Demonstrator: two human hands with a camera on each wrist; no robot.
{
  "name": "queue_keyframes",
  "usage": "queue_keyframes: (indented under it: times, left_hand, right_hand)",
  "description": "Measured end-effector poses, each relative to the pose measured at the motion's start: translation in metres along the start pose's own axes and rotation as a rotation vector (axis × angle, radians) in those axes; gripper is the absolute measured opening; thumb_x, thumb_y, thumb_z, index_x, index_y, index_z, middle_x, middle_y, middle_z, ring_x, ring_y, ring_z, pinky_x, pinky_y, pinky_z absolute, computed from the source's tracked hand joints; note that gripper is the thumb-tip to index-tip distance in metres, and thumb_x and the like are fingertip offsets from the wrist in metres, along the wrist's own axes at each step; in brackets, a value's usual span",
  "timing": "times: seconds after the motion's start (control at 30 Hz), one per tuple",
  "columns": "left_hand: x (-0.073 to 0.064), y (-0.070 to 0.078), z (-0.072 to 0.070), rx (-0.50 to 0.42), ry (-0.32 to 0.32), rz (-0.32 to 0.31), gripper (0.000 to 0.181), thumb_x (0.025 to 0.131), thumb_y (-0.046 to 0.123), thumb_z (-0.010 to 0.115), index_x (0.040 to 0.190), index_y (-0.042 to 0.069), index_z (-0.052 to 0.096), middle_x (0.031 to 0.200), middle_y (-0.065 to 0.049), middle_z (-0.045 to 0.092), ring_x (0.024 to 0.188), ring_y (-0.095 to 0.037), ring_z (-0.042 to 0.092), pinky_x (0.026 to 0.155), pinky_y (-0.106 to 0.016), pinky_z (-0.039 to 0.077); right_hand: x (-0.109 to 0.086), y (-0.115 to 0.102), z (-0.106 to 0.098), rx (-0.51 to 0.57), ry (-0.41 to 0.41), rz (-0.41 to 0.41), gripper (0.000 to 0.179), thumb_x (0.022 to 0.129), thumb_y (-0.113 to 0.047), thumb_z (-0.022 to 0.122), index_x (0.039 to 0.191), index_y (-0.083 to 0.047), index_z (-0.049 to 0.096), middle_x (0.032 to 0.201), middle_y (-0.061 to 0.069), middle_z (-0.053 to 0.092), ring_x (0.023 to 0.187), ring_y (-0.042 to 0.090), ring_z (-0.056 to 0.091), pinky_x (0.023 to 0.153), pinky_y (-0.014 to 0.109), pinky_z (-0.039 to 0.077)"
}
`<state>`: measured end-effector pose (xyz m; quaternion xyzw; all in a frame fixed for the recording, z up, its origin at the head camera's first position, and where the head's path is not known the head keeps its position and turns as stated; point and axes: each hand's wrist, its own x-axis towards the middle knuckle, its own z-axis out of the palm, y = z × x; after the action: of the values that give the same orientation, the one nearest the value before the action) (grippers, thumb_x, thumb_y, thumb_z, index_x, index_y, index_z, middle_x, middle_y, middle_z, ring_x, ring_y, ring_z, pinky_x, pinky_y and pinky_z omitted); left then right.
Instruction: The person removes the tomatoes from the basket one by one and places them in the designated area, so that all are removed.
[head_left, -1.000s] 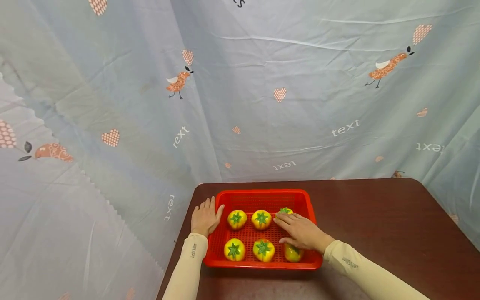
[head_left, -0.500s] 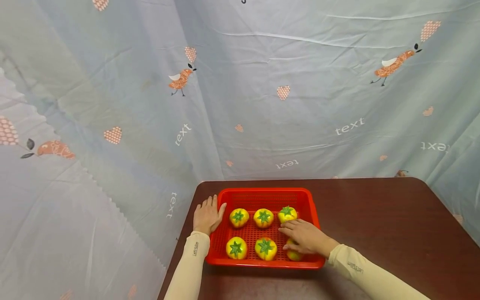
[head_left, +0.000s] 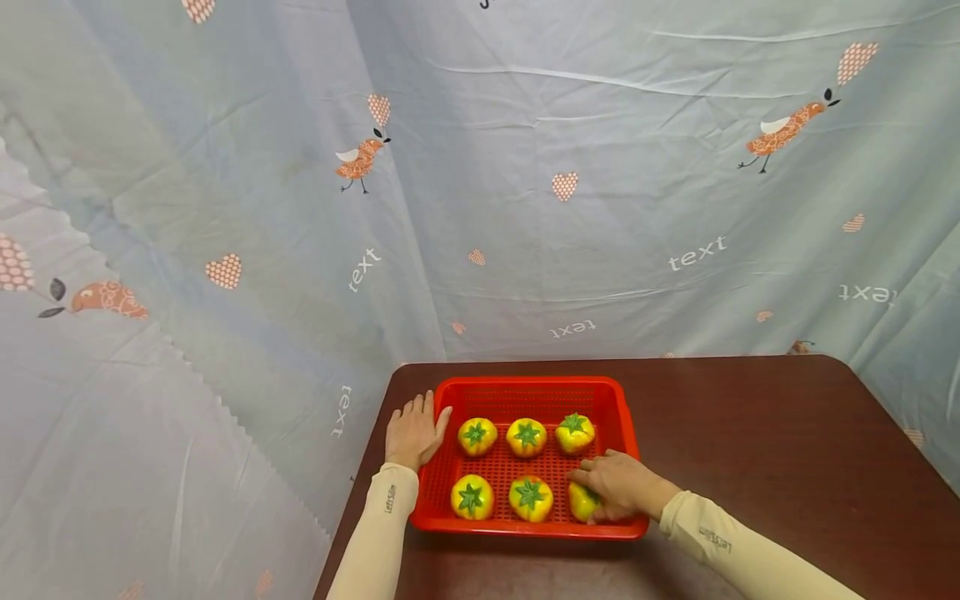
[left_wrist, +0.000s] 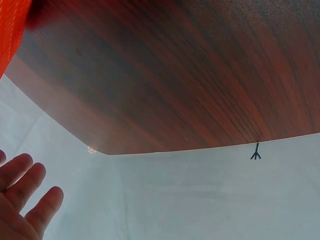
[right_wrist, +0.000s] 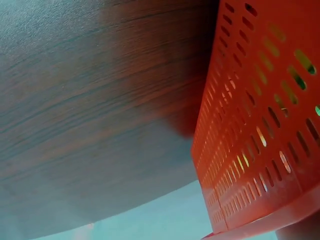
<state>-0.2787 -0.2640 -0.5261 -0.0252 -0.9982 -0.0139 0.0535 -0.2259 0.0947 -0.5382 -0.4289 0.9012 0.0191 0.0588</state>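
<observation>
On one table (head_left: 750, 450) there is one basket (head_left: 517, 382). Taking its far rim as 12 o'clock, it holds six fruits (head_left: 527, 437): one each at 11, 12 and 1, and one each at 7, 6 and 5. Two hands show, the left hand (head_left: 412, 433) at 9 o'clock and the right hand (head_left: 621, 485) near 4, with two sleeves (head_left: 375, 537), at 8 and 4. The curtain (head_left: 637, 208) bears at least three birds (head_left: 360, 161), at 9, between 10 and 11, and at 2 in the head view.
</observation>
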Motion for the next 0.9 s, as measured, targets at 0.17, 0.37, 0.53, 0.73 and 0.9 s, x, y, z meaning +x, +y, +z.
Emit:
queue_keyframes:
  times: [0.17, 0.37, 0.53, 0.73, 0.9]
  left_hand:
    - [0.0, -0.001, 0.001, -0.001, -0.005, -0.003, 0.069, 0.103, 0.052, 0.03, 0.147, -0.001, 0.04, 0.143, -0.023, 0.05, 0.13, -0.039, 0.049, 0.11, -0.053, 0.037]
    - [0.001, 0.0, 0.001, -0.002, -0.004, -0.004, 0.069, 0.103, 0.051, 0.031, 0.146, -0.001, 0.041, 0.143, -0.023, 0.05, 0.13, -0.039, 0.049, 0.11, -0.053, 0.036]
    - [0.001, 0.0, 0.0, -0.004, -0.012, -0.007, 0.069, 0.103, 0.052, 0.031, 0.147, -0.001, 0.04, 0.144, -0.023, 0.049, 0.131, -0.038, 0.048, 0.111, -0.053, 0.036]
    - [0.001, 0.001, -0.001, -0.002, -0.006, -0.007, 0.067, 0.103, 0.05, 0.033, 0.146, -0.001, 0.042, 0.143, -0.023, 0.05, 0.13, -0.039, 0.049, 0.11, -0.053, 0.037]
    - [0.0, 0.0, 0.001, 0.0, 0.011, -0.002, 0.066, 0.103, 0.048, 0.035, 0.144, -0.002, 0.044, 0.141, -0.023, 0.052, 0.128, -0.039, 0.05, 0.109, -0.053, 0.038]
  right_hand:
    - [0.001, 0.002, 0.0, 0.036, 0.025, 0.008, 0.072, 0.078, -0.048, 0.077, 0.134, -0.008, 0.056, 0.125, 0.01, 0.064, 0.112, 0.028, 0.063, 0.099, 0.047, 0.049]
    - [0.001, 0.004, -0.002, 0.101, 0.07, 0.005, 0.071, 0.08, -0.041, 0.078, 0.136, -0.004, 0.053, 0.134, 0.013, 0.059, 0.12, 0.033, 0.059, 0.101, 0.046, 0.049]
    - [0.0, 0.006, -0.006, 0.162, 0.118, -0.003, 0.07, 0.082, -0.035, 0.078, 0.139, -0.003, 0.051, 0.139, 0.015, 0.055, 0.124, 0.037, 0.056, 0.104, 0.048, 0.046]
    - [0.0, 0.011, -0.017, 0.197, 0.184, -0.022, 0.071, 0.082, -0.029, 0.079, 0.141, -0.002, 0.049, 0.143, 0.015, 0.052, 0.129, 0.036, 0.052, 0.107, 0.049, 0.043]
    - [0.0, 0.016, -0.029, 0.214, 0.22, -0.016, 0.073, 0.081, -0.023, 0.08, 0.142, 0.0, 0.048, 0.143, 0.017, 0.051, 0.13, 0.037, 0.051, 0.107, 0.051, 0.042]
